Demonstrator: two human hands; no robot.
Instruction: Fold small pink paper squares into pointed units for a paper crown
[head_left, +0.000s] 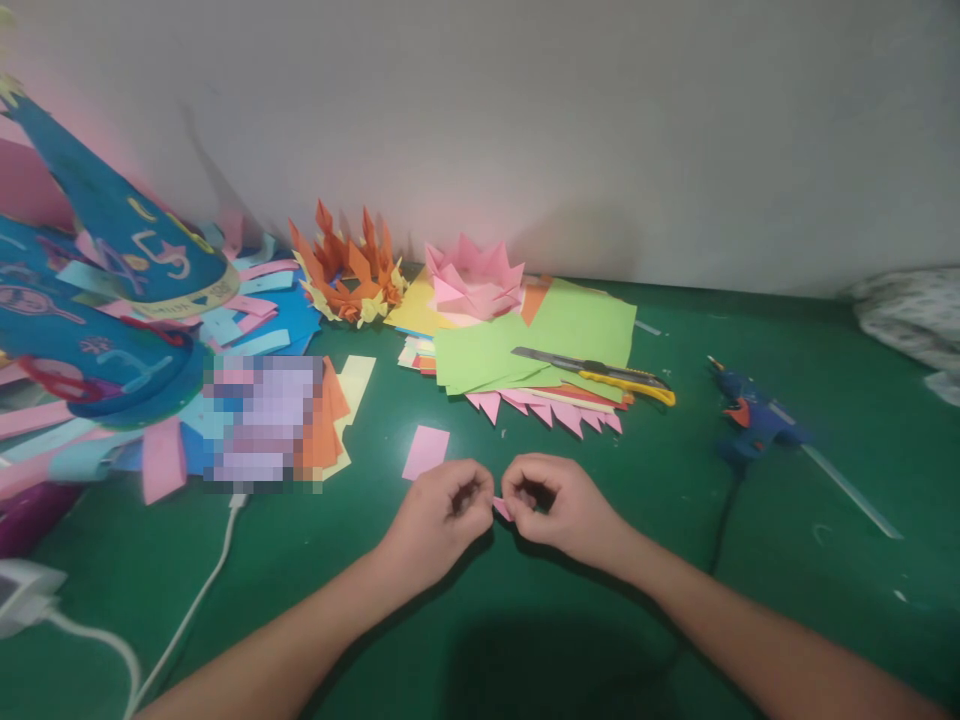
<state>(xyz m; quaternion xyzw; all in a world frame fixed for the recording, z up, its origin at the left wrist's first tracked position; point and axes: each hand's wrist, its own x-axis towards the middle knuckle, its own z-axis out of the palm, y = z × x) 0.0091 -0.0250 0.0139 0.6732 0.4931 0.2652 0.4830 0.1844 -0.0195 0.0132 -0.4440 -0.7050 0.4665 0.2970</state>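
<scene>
Between the fingertips of my two hands is a small piece of folded pink paper, mostly covered by the fingers. My left hand pinches its left side, and my right hand pinches the right side. Just behind my left hand a flat pink paper rectangle lies on the green table. Beyond my hands, a yellow box cutter with its blade out rests on light green paper sheets. Pink paper with pointed edges sticks out from under that stack.
At the back stand a pink paper crown and an orange paper crown. Blue cone hats with paper strips crowd the left, near a white cable. To the right lies a blue glue gun with a glue stick.
</scene>
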